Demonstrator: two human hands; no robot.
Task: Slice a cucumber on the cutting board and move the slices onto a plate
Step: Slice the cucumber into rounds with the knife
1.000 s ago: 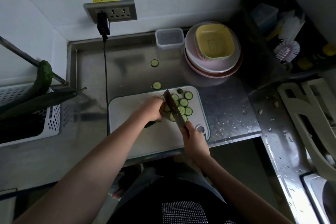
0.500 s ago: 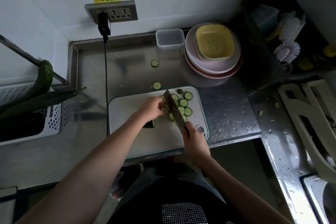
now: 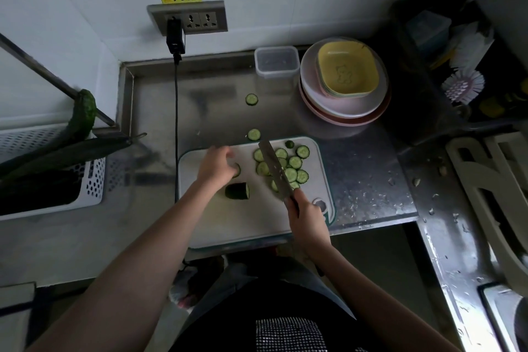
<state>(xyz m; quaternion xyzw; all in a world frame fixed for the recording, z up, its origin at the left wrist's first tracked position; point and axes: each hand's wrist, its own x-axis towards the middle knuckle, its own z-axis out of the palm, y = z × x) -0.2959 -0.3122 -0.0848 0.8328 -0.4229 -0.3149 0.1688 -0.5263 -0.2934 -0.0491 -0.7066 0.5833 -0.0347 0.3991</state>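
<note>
Change: half a second ago the left hand (image 3: 216,166) was pressed on the cucumber end piece (image 3: 237,191) right beside the knife (image 3: 276,171); now it is off that stub and farther left and back on the cutting board (image 3: 254,230).
Meaning: judging by how little cucumber is left, the slicing looks nearly over (the stub may be a discard), so moving slices to a plate is probably close.
Left hand: fingers loosely curled over a small green piece (image 3: 236,170), perhaps a single slice; blur hides whether it pinches the piece or only touches it, so I cannot tell.
Right hand (image 3: 308,223): wrapped tight around the knife handle, blade pointing away from the person and lying over the pile of slices (image 3: 294,164).
Stub versus hands: it lies free on the board, just below the left hand's fingers and apart from the blade, touched by neither hand.
Slices: most sit in an overlapping heap on the right part of the board, partly under the blade.
Strays: two slices are off the board on the steel counter (image 3: 368,180), one (image 3: 253,134) just past the far edge and one (image 3: 251,99) farther back.
Plates: a stack (image 3: 337,106) with a yellow dish (image 3: 347,71) on top stands beyond the board's far right corner; no slices on it yet.
</note>
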